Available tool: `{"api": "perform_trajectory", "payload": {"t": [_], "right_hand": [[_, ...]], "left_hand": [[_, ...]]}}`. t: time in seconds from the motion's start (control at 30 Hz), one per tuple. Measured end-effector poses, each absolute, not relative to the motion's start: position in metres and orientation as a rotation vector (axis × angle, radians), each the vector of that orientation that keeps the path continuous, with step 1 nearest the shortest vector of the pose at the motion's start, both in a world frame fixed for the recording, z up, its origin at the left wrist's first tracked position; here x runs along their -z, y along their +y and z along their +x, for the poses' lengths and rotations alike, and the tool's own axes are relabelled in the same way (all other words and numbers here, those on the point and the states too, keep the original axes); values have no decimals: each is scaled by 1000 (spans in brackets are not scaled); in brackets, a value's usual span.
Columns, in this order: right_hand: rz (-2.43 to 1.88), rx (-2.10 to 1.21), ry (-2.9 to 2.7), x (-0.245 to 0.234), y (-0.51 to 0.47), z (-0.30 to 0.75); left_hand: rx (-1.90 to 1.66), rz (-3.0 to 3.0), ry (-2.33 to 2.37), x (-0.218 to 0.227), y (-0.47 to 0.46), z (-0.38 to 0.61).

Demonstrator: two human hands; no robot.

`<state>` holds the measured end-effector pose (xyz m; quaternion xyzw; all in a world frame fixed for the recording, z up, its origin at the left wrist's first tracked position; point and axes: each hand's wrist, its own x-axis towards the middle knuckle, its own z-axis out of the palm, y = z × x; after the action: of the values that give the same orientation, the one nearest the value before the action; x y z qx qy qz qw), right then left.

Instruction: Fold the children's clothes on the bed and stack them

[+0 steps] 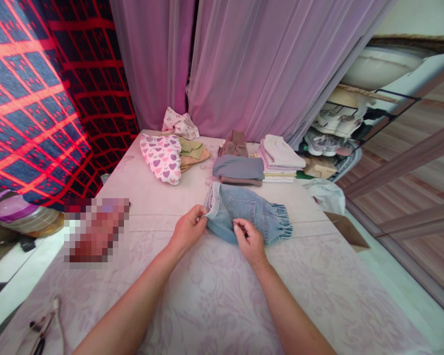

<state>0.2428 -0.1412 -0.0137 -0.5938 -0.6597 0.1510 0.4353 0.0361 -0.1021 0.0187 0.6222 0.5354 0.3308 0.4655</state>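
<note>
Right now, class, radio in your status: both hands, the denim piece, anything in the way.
Left hand pinching waistband of light-blue denim garment. Right hand on the denim, fingers curled. Grey folded stack just beyond.

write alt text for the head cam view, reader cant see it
The left hand pinches the waistband of a light-blue denim garment while the right hand rests on it, on a pale floral table cover. Folded clothes lie stacked beyond.

Left hand (187, 229), right hand (249, 241) and forearms (129, 308) are bare.
</note>
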Motion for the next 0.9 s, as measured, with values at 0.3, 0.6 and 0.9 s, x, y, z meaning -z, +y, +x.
{"api": "perform_trajectory", "payload": {"t": [0.3, 0.6, 0.9], "right_hand": [[-1493, -260, -1742, 19, -143, 240], [-1505, -32, -1944, 19, -146, 233], [-1474, 35, -1931, 0, -136, 226]], "left_hand": [[-720, 1552, 1362, -12, -98, 29], [-454, 1801, 1706, -21, -101, 30], [-587, 1679, 1326, -18, -99, 22]]}}
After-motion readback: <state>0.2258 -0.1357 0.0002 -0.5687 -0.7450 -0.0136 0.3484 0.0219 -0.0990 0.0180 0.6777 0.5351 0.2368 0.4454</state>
